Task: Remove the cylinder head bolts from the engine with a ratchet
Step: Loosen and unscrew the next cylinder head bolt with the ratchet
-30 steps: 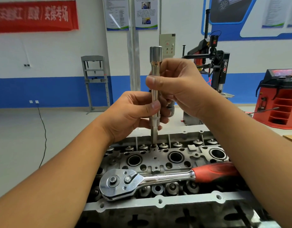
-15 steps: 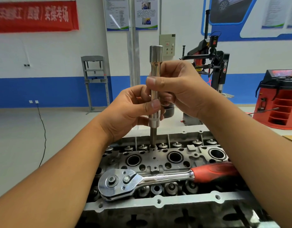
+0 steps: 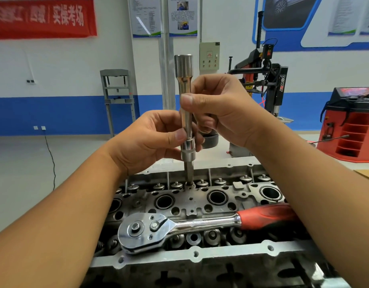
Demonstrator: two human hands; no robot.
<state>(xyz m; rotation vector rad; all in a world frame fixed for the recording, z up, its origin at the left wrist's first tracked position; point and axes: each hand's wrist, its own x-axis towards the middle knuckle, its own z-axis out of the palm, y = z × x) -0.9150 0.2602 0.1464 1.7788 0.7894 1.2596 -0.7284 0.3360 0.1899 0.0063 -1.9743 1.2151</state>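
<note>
Two hands gripped one upright extension bar [image 3: 185, 113] above the cylinder head [image 3: 200, 200]: the right hand [image 3: 218, 109] pinched its upper shaft, the left hand [image 3: 152, 140] its lower socket [image 3: 188, 149]. The ratchet [image 3: 179, 227] lay unheld across the head's near side. The bit sat on a bolt [image 3: 189, 185] at the head's far row. Judgement: keep the bar plumb and fully seated while spinning, lest the bolt recess strip.

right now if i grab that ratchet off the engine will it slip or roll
The ratchet looks like solid polished steel, so probably heavy and rigid. Its red handle looks grippy. The flat head lying on the engine suggests it won't roll.
</note>
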